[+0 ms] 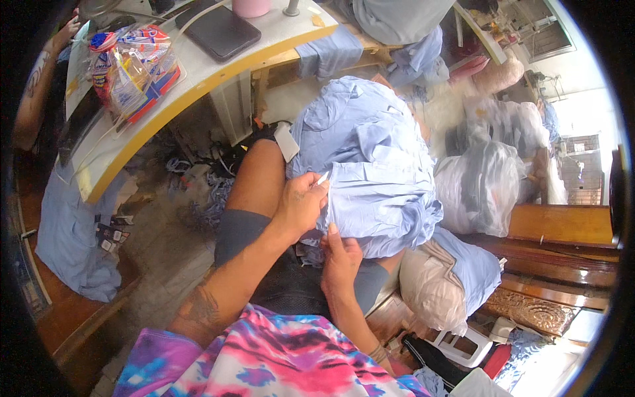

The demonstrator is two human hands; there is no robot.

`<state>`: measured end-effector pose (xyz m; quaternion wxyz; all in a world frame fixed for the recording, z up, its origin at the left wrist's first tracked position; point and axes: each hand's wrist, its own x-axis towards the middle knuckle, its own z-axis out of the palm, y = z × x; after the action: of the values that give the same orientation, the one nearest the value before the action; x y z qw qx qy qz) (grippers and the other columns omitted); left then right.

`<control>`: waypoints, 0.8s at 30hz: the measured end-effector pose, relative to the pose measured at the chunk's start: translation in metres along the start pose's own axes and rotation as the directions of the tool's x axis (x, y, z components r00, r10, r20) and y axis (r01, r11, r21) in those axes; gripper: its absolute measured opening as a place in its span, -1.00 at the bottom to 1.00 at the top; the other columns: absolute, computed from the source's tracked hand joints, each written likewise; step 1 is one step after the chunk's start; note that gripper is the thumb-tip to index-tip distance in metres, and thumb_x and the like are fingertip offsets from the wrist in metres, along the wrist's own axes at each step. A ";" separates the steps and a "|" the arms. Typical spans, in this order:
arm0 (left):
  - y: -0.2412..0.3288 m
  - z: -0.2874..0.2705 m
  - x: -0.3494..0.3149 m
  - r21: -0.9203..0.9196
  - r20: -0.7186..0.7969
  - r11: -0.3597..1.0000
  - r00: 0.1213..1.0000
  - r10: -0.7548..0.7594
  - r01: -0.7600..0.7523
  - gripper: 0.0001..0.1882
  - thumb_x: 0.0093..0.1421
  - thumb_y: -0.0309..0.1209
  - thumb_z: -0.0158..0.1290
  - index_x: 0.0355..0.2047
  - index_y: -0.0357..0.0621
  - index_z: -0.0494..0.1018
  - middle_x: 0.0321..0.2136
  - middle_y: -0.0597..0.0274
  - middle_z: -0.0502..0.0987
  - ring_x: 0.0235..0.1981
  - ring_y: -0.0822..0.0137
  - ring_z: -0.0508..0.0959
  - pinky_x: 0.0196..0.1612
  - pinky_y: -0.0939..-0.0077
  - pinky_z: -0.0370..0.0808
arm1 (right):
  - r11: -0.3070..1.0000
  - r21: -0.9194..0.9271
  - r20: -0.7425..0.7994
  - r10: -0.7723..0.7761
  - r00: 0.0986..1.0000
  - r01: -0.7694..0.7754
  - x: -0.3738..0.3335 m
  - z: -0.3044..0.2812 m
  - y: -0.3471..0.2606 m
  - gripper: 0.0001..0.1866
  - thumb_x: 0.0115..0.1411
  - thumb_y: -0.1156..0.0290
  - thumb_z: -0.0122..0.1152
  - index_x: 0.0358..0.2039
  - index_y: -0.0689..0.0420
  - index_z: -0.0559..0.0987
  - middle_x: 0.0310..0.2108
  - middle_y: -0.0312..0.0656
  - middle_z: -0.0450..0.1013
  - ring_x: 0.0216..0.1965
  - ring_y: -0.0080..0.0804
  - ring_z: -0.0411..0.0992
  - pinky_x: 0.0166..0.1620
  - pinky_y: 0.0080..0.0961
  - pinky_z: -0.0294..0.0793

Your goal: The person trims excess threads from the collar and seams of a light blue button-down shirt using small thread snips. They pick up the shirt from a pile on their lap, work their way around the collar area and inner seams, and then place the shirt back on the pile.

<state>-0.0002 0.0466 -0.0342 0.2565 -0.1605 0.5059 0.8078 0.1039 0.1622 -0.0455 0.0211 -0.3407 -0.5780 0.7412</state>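
Note:
A big bundle of light blue cloth (370,132) lies over my lap and knees, gathered in folds, with a flat stitched strip near my hands. My left hand (303,204) is closed at the cloth's left edge, and a small white piece (323,177) sticks out between its thumb and fingers; its kind is not clear. Just below, my right hand (340,255) pinches the cloth's lower left edge, thumb on top. A white rectangular piece (286,142) sits beside the bundle, near my left knee.
On the left, a curved yellow-edged table (218,65) carries a clear plastic package (132,73) and a dark flat tablet-like device (221,32). Wrapped clear bags (479,188) and a pale bundle (433,284) stand at right. Cloth scraps (211,198) litter the floor.

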 end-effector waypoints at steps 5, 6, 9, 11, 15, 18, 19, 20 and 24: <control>-0.006 0.005 0.010 0.047 -0.086 0.993 0.990 0.108 -0.104 -0.78 0.34 -0.34 0.02 -0.28 -0.27 0.52 -0.62 0.38 0.42 -0.67 0.54 0.33 -0.62 0.50 0.25 | 0.997 0.067 0.012 -0.024 1.000 0.023 -0.008 0.007 -0.002 -0.77 0.33 0.29 0.33 -0.24 0.20 0.54 -0.38 -0.28 0.52 -0.39 -0.57 0.43 -0.23 -0.59 0.44; -0.005 0.006 0.012 0.050 -0.107 0.992 0.987 0.121 -0.116 -0.77 0.34 -0.33 0.02 -0.29 -0.27 0.52 -0.62 0.38 0.42 -0.67 0.54 0.34 -0.61 0.50 0.26 | 0.995 0.095 0.013 -0.015 1.000 0.013 -0.014 0.010 -0.004 -0.78 0.34 0.30 0.32 -0.22 0.20 0.55 -0.37 -0.29 0.52 -0.39 -0.56 0.44 -0.23 -0.59 0.44; -0.001 0.010 0.018 0.024 -0.158 0.990 0.977 0.142 -0.140 -0.76 0.34 -0.32 0.03 -0.34 -0.28 0.50 -0.62 0.37 0.44 -0.64 0.52 0.37 -0.57 0.49 0.29 | 0.989 0.145 0.023 -0.011 1.000 0.007 -0.020 0.010 0.000 -0.80 0.34 0.33 0.32 -0.20 0.19 0.55 -0.36 -0.30 0.52 -0.39 -0.56 0.45 -0.24 -0.58 0.44; 0.000 0.015 0.020 0.032 -0.185 0.985 0.967 0.174 -0.171 -0.75 0.34 -0.31 0.03 -0.37 -0.28 0.48 -0.62 0.35 0.46 -0.62 0.50 0.39 -0.54 0.48 0.31 | 0.990 0.144 0.041 -0.006 0.999 0.000 -0.022 0.005 0.002 -0.80 0.34 0.33 0.32 -0.20 0.19 0.55 -0.36 -0.30 0.52 -0.39 -0.56 0.45 -0.25 -0.57 0.44; -0.011 0.013 0.032 0.191 -0.201 0.939 0.925 0.322 -0.286 -0.73 0.34 -0.31 0.04 -0.39 -0.30 0.45 -0.62 0.30 0.47 -0.61 0.47 0.40 -0.51 0.45 0.34 | 0.999 0.049 0.103 0.002 0.995 -0.007 -0.019 -0.006 -0.001 -0.80 0.33 0.34 0.33 -0.20 0.20 0.55 -0.38 -0.29 0.52 -0.40 -0.55 0.44 -0.29 -0.56 0.43; 0.002 -0.001 0.048 0.222 -0.245 0.916 0.891 0.383 -0.333 -0.74 0.34 -0.32 0.04 -0.40 -0.28 0.45 -0.62 0.31 0.47 -0.61 0.45 0.40 -0.50 0.43 0.34 | 0.999 -0.034 0.154 -0.009 0.988 0.015 -0.026 -0.030 0.010 -0.79 0.32 0.34 0.34 -0.21 0.20 0.55 -0.40 -0.28 0.52 -0.41 -0.53 0.45 -0.31 -0.55 0.42; 0.018 -0.002 0.049 0.184 -0.237 0.926 0.899 0.367 -0.329 -0.74 0.34 -0.32 0.03 -0.41 -0.27 0.45 -0.62 0.32 0.46 -0.61 0.44 0.40 -0.50 0.42 0.34 | 0.998 -0.057 0.175 -0.015 0.985 0.025 -0.026 -0.033 0.010 -0.79 0.32 0.33 0.34 -0.21 0.19 0.55 -0.41 -0.28 0.52 -0.41 -0.52 0.45 -0.32 -0.54 0.42; 0.035 -0.003 0.051 0.147 -0.228 0.934 0.908 0.352 -0.325 -0.73 0.35 -0.32 0.03 -0.42 -0.26 0.45 -0.62 0.33 0.45 -0.60 0.44 0.40 -0.50 0.42 0.34 | 1.000 -0.028 0.144 0.003 0.990 0.001 -0.022 -0.036 0.007 -0.78 0.31 0.33 0.34 -0.21 0.19 0.54 -0.41 -0.27 0.52 -0.41 -0.52 0.46 -0.32 -0.54 0.43; 0.059 -0.013 0.044 0.261 -0.042 0.884 0.911 0.411 -0.387 -0.66 0.39 -0.20 0.01 -0.37 -0.23 0.50 -0.60 0.42 0.38 -0.58 0.47 0.36 -0.46 0.46 0.32 | 0.992 0.050 0.070 0.110 0.991 -0.114 0.005 -0.043 -0.015 -0.81 0.31 0.30 0.34 -0.28 0.10 0.51 -0.44 -0.27 0.53 -0.43 -0.51 0.48 -0.35 -0.52 0.45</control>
<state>-0.0699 0.0253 -0.0191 0.0781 -0.0583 0.6364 0.7652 0.1177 0.2055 -0.0388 -0.0310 -0.3468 -0.5381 0.7676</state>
